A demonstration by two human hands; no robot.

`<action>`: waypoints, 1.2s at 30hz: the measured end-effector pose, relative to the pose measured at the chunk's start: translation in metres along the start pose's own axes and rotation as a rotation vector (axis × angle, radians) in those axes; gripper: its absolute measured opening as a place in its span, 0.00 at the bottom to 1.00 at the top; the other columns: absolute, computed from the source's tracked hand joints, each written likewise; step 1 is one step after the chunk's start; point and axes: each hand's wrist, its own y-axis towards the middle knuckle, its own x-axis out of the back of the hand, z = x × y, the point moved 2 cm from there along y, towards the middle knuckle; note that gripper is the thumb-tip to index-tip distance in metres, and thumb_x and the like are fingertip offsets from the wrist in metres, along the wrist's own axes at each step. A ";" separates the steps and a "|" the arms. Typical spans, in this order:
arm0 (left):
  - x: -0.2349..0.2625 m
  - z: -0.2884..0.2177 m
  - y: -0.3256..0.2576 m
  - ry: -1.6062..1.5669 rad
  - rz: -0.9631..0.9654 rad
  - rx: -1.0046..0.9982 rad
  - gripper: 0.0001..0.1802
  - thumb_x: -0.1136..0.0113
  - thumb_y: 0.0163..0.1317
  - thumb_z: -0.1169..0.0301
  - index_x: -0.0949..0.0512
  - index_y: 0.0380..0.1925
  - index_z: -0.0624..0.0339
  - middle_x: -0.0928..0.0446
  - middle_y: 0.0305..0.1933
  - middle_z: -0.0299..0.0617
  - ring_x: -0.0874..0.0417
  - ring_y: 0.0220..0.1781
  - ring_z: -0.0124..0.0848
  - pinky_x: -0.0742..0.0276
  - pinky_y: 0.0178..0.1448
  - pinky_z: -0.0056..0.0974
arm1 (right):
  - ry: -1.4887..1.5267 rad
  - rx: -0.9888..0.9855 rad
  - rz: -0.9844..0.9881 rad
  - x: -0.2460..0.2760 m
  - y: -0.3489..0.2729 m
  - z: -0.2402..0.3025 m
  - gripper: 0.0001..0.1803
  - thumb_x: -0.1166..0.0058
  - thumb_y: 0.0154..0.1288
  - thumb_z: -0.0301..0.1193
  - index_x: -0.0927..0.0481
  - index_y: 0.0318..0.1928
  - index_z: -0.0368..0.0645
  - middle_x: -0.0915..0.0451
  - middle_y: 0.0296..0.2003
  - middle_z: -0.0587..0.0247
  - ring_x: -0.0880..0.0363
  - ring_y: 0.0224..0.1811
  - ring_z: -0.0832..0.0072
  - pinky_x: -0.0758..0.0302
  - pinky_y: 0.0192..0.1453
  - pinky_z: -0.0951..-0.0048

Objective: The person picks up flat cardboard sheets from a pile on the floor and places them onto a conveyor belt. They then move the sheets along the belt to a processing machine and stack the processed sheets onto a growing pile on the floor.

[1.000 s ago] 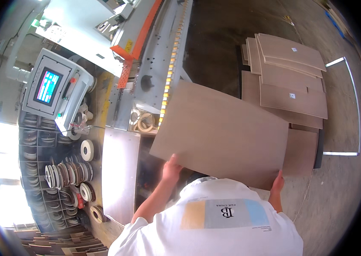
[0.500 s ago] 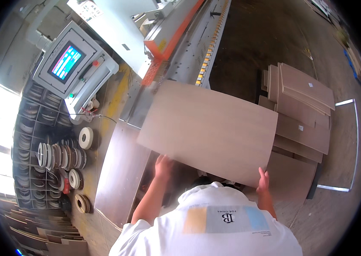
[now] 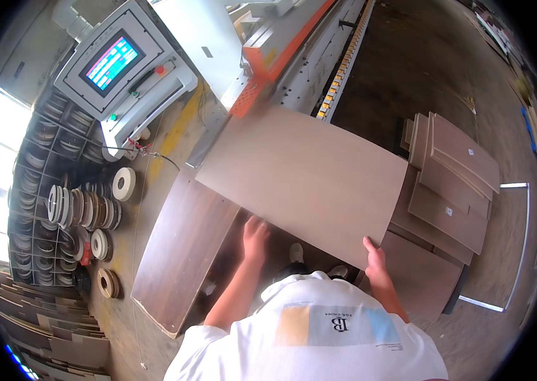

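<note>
The largest thing in view is what seems to be an edge-banding machine (image 3: 306, 70), by which a stack of brown panels (image 3: 451, 174) is set well to the right. Between them the rectangular brown board (image 3: 306, 184) is held roughly flat, its far left part reaching over the machine's near end, close to the orange guard (image 3: 251, 94); whether it is borne there cannot be told. By its left corner lies a wood-grain tabletop (image 3: 186, 244), and beyond that the control console (image 3: 122, 70) is mounted. The board's near right corner is gripped by the right hand (image 3: 376, 259), with the thumb laid on top; the left hand (image 3: 255, 238) is placed at the near long edge, its fingers half curled, and whether the edge is clasped cannot be told. For good handling, the board should be supported evenly from both sides, so that the free far end is not let sag. The far left corner is best guided clear of the guard, and knocks against the row of yellow rollers (image 3: 332, 92) should be avoided, since the board's edges could be chipped.
</note>
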 end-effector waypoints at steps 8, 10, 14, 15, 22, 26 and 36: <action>-0.001 -0.008 0.024 -0.084 0.108 0.019 0.37 0.43 0.72 0.68 0.41 0.79 0.59 0.37 0.80 0.46 0.36 0.80 0.39 0.36 0.74 0.44 | -0.042 -0.014 -0.124 -0.020 0.017 0.013 0.33 0.28 0.65 0.42 0.22 0.62 0.31 0.19 0.60 0.53 0.20 0.61 0.63 0.22 0.65 0.59; -0.007 -0.016 0.025 -0.086 0.148 0.047 0.38 0.43 0.72 0.68 0.44 0.80 0.58 0.42 0.83 0.48 0.39 0.82 0.41 0.38 0.76 0.46 | -0.040 0.003 -0.178 -0.023 0.019 0.018 0.30 0.29 0.66 0.40 0.20 0.60 0.30 0.17 0.57 0.55 0.19 0.58 0.66 0.21 0.61 0.62; -0.029 -0.041 0.035 -0.139 0.212 0.088 0.39 0.45 0.73 0.69 0.47 0.81 0.59 0.51 0.86 0.52 0.44 0.84 0.43 0.42 0.79 0.49 | -0.037 0.065 -0.117 -0.013 0.053 0.021 0.33 0.29 0.66 0.41 0.22 0.63 0.32 0.19 0.60 0.56 0.21 0.62 0.66 0.24 0.66 0.61; -0.036 -0.046 0.039 -0.157 0.227 0.089 0.39 0.46 0.74 0.70 0.48 0.81 0.59 0.53 0.86 0.53 0.45 0.85 0.44 0.42 0.80 0.50 | -0.048 0.085 -0.124 -0.009 0.065 0.022 0.34 0.29 0.66 0.42 0.23 0.64 0.32 0.20 0.61 0.56 0.22 0.63 0.66 0.25 0.67 0.61; -0.071 -0.046 0.091 -0.238 0.313 0.079 0.39 0.47 0.74 0.73 0.48 0.81 0.61 0.54 0.86 0.55 0.41 0.82 0.44 0.31 0.73 0.46 | -0.090 0.055 -0.124 -0.011 0.111 0.069 0.40 0.28 0.64 0.45 0.28 0.69 0.36 0.25 0.68 0.56 0.27 0.70 0.64 0.30 0.73 0.58; -0.073 -0.041 0.107 -0.176 0.285 0.030 0.38 0.45 0.73 0.73 0.45 0.80 0.63 0.47 0.84 0.54 0.34 0.77 0.44 0.25 0.68 0.44 | -0.127 0.109 -0.077 -0.015 0.127 0.079 0.41 0.29 0.65 0.48 0.28 0.71 0.39 0.24 0.68 0.58 0.27 0.70 0.65 0.31 0.74 0.58; -0.119 0.010 0.049 0.252 0.640 0.245 0.22 0.43 0.76 0.65 0.26 0.67 0.58 0.15 0.54 0.44 0.14 0.50 0.34 0.18 0.53 0.37 | 0.250 0.144 -0.026 -0.003 0.152 0.070 0.22 0.39 0.74 0.44 0.23 0.60 0.45 0.17 0.55 0.60 0.14 0.53 0.69 0.14 0.48 0.64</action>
